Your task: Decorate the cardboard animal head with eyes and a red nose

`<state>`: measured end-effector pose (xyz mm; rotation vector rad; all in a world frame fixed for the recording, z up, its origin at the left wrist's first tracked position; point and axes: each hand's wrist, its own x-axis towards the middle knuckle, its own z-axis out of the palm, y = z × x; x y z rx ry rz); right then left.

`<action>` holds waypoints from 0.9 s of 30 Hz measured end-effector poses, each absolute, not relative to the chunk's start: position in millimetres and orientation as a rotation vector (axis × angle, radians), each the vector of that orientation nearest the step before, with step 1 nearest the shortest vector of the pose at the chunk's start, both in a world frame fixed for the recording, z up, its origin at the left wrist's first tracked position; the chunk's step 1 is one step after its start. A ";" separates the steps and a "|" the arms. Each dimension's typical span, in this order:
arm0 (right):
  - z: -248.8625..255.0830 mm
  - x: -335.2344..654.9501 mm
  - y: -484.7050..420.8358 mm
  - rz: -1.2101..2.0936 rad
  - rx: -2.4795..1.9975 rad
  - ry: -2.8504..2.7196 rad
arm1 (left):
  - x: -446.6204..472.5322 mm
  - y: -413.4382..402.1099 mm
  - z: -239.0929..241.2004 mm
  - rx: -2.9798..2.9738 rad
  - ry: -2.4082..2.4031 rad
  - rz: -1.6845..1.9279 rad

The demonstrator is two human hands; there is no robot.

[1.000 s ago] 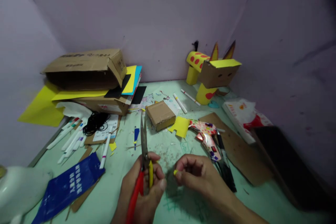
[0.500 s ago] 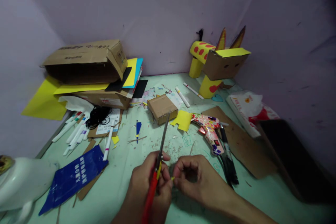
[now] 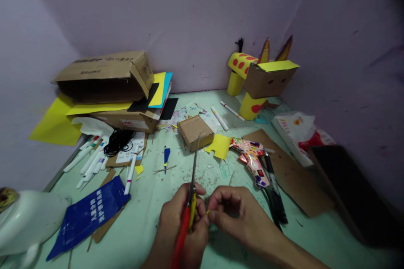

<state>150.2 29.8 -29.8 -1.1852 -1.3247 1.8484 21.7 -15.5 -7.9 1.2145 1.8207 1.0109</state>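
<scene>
My left hand (image 3: 181, 229) is closed around a pair of scissors (image 3: 182, 229) with red handles, the blades pointing away toward the small cardboard box. A yellow strip shows beside the handle; whether it belongs to the scissors I cannot tell. Close by on the right, my right hand (image 3: 238, 214) pinches a tiny yellow paper scrap (image 3: 207, 212) between thumb and forefinger, almost touching the left fingertips. Beyond the hands lie the small cardboard box (image 3: 195, 131), a cut yellow paper piece (image 3: 220, 146) and a flower-patterned glue gun (image 3: 251, 157).
At the back right stands a yellow, red-spotted cardboard animal (image 3: 268, 80). Large cardboard boxes (image 3: 104, 75) and coloured paper fill the back left. Markers (image 3: 93, 162), black cord (image 3: 119, 142), a blue packet (image 3: 91, 214) and a white glue-gun-like pot (image 3: 31, 214) lie left; a dark phone-like slab (image 3: 350, 189) lies right.
The camera view has shifted very slightly. Both hands keep nearly the same place and hold, with the scissors' blades turned a little more upright.
</scene>
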 end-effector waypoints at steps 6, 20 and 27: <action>-33.7 153.1 33.8 1.859 -1.175 -1.214 | 18.5 -15.3 -2.3 1.218 1.849 0.975; -24.8 168.7 50.4 1.594 -1.019 -1.050 | -8.2 -18.5 -41.3 2.256 1.809 0.568; -12.9 169.6 52.5 1.531 -1.084 -1.220 | -16.6 -18.8 -44.2 2.319 1.724 0.595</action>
